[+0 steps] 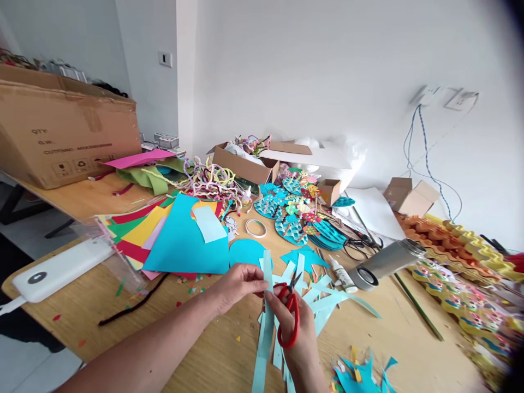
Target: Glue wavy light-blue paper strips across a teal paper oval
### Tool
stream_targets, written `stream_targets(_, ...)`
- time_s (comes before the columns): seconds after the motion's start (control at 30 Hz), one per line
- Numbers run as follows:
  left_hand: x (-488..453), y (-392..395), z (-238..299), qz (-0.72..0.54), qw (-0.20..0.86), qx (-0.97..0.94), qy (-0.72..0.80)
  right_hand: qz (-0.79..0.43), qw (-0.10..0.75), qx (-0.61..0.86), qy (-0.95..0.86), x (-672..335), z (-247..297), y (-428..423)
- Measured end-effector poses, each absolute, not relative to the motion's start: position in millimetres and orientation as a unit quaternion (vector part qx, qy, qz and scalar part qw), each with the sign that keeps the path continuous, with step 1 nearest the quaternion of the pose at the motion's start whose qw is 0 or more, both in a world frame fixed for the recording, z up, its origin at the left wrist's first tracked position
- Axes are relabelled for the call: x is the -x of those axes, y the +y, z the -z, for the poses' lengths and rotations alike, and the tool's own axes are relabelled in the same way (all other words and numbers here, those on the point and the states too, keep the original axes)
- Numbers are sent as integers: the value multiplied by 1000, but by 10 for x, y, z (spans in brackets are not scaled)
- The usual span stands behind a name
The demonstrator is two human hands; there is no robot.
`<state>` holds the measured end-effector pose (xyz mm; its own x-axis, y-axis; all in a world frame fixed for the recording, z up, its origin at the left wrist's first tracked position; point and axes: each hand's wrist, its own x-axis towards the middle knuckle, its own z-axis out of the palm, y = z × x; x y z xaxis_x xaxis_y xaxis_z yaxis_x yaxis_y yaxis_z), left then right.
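1. Head view: I observe the left hand (241,285) drawn in, thumb and fingertips pinched on the pale-blue strip (267,322) near its upper end.
2. I record the right hand (298,333) as curled, holding the red-handled scissors (296,319) with its thumb pressed to the same strip. Blades point away from the body and appear slightly parted (which fingers pass through the loops, I cannot tell).
3. The held strip stands near the middle of the work area, running lengthwise between the hands and down toward the table's near edge.
4. Beyond and beside the right hand, further cut strips (325,305) lie crossed over one another on the wooden table (204,349).
5. Past the left hand I note a blue disc (248,255), and left of it a large turquoise sheet (184,240) overlapping fanned coloured paper (143,229).
6. To the right of the strips: a white glue bottle (343,275), tipped over, and near it a steel flask (391,261) on its side.
7. Jagged turquoise offcuts (360,379) lie at the near right, apart from the right hand.
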<state>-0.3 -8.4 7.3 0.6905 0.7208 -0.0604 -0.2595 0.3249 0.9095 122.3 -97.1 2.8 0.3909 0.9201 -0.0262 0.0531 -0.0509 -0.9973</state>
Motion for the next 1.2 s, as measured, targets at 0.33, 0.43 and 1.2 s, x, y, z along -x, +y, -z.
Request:
stream_targets(0.33,48,-36,-106,-333,798,-431,258,-391,572,592,-413,-1217,-106,-986)
stream_targets(0.43,52,-15,-74,-326,795,-440,262,-431,539,584,-427,-1258,-132,-994)
stream_targets(1.2,64,28,-43,-244,704,-588,314,-507,330,654,-454,-1583,-154,-975)
